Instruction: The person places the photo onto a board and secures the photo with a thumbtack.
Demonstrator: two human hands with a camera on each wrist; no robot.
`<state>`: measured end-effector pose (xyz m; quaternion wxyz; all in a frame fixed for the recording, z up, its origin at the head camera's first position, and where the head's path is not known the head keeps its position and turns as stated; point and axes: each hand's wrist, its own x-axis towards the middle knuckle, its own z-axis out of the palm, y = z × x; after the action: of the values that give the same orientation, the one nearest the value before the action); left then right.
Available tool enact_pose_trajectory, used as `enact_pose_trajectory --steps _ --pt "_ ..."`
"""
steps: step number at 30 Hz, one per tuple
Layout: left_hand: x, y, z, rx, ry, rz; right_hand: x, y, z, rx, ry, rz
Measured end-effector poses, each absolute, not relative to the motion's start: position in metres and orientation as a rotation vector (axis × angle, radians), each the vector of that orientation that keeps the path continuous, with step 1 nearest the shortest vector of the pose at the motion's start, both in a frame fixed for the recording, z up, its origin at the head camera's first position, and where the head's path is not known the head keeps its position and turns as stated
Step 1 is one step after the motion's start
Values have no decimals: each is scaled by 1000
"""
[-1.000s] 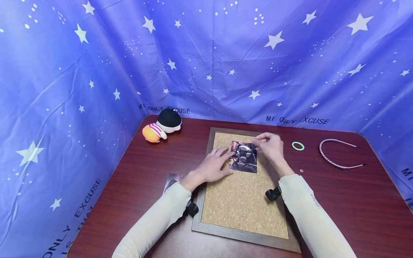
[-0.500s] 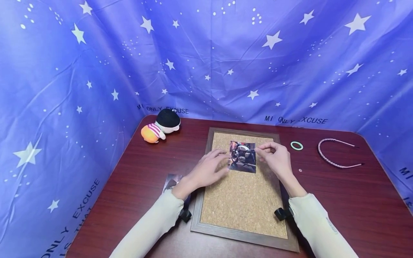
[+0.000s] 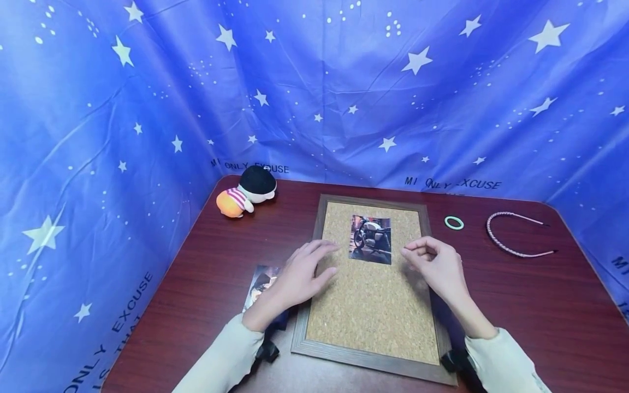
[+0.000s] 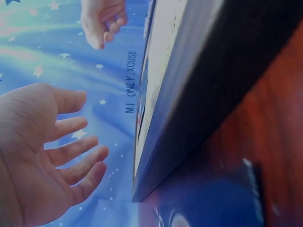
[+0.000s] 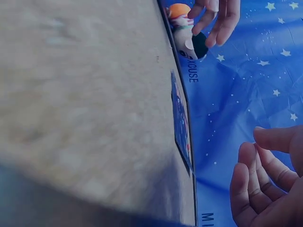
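Note:
A photo of a motorcycle (image 3: 371,240) lies on the upper part of a cork board (image 3: 373,311) with a grey-brown wooden frame. My left hand (image 3: 302,273) hovers over the board's left side, fingers loosely spread, apart from the photo. On the right, my right hand (image 3: 437,267) is held above the board's edge, thumb and index tips close together and the other fingers loosely bent. Nothing shows between those fingertips in the right wrist view (image 5: 265,177). A second photo (image 3: 259,284) on the table is partly covered by the left forearm.
A plush doll (image 3: 245,192) with a black cap sits at the back left of the dark red table (image 3: 206,262). To the board's right lie a light green ring (image 3: 454,222) and a pink braided headband (image 3: 501,240). A starry blue curtain (image 3: 314,82) hangs behind.
Both hands have moved away from the motorcycle photo and nearer to me, the left to the left and the right to the right. The photo stays in place on the cork.

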<state>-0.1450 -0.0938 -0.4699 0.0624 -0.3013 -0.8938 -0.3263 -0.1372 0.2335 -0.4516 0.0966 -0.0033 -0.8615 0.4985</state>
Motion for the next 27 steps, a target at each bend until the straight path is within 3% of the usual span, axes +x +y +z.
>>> enact_pose_trajectory --steps 19,27 --pt "-103 -169 -475 -534 -2638 -926 -73 283 -477 -8 -2648 1314" --pt "-94 -191 -512 -396 -2588 -895 -58 298 -490 94 -2658 1367"
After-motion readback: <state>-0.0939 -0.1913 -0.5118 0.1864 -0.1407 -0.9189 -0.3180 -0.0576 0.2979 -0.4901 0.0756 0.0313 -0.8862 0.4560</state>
